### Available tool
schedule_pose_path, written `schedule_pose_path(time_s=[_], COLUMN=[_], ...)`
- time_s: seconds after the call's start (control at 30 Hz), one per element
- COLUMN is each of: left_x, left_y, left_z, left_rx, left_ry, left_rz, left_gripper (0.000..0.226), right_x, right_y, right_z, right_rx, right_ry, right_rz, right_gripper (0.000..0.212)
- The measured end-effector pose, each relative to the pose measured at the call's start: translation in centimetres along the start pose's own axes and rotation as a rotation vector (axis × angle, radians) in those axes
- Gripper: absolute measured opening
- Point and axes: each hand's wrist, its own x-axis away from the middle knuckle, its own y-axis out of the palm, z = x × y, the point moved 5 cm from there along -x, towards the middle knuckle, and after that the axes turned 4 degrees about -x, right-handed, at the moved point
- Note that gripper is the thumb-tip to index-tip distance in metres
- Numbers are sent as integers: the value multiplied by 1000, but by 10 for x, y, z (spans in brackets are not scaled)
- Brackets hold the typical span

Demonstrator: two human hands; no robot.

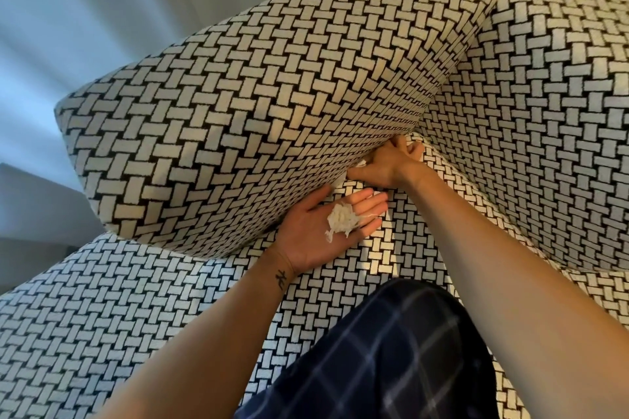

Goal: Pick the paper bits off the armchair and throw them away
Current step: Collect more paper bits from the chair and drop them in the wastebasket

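The armchair (531,119) is covered in black-and-white basket-weave fabric. My left hand (326,231) lies palm up and flat on the seat, beside the left armrest (238,105), with a small heap of white paper bits (342,223) on the palm. My right hand (388,165) reaches into the seam where the armrest meets the seat, fingers curled down into the gap. A white paper bit (360,164) shows at the seam by its thumb; whether the fingers pinch it is hidden. Another small white bit (338,183) lies in the seam between the two hands.
The chair's backrest (544,44) rises to the right and behind. My leg in dark checked trousers (391,360) rests on the seat front. A pale curtain or wall (68,10) stands to the left of the armrest.
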Motion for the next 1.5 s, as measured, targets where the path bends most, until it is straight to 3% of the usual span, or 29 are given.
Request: schedule_pose_path(time_s=[0.07,0.2,0.43,0.6,0.8,0.93,1.2,1.37,1.5], left_x=[-1,-1,-1,-1,-3,-3,1,1,4], left_y=[-2,-2,-4,-4,-5,-5,-2,-3,-1], left_z=[1,0,-1,-1,-1,0,1,2,2], left_rx=[3,36,50,55,43,15,2,59,47], left_ry=[5,-12,-25,-20,-16,-3,9,15,39], left_rz=[4,2,18,11,19,24,-5,-10,37], left_gripper=[72,71,70,71,71,70,71,73,72], right_x=[3,12,6,9,11,13,16,25,49], right_y=[6,4,3,5,6,6,12,14,0], right_z=[8,10,-2,6,12,15,15,16,13], right_rx=[-66,-164,64,-105,-226,-334,-248,-343,-495], right_ry=[-54,-132,8,-90,-179,-218,-265,-274,-355], right_rz=[62,112,-12,39,103,176,358,376,516], right_gripper=[58,43,67,35,36,23,26,27,18])
